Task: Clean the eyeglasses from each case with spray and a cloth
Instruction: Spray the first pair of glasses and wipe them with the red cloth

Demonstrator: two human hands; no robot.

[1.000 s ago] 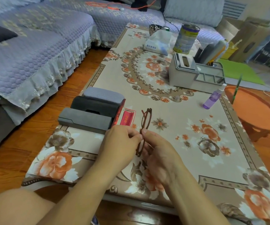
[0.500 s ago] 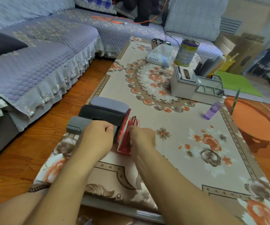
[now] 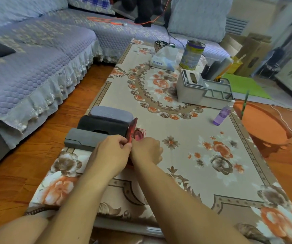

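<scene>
Both forearms enter from the bottom edge bare to the elbow, with no sleeve, watch, ring or glove visible on the left hand [image 3: 112,154] or the right hand [image 3: 146,152], and a bare knee shows at the lower left corner.

red case [image 3: 132,129] open, lid upright | eyeglasses [image 3: 138,134] inside | three closed cases [image 3: 104,125] stacked left | purple spray bottle [image 3: 223,113] tilted, far right

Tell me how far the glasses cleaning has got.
Done: brown-framed eyeglasses lie inside the open red case. In hand: left hand pinches its lid, right hand at its base. Left: three closed grey and black cases beside it; purple spray bottle stands apart.
</scene>
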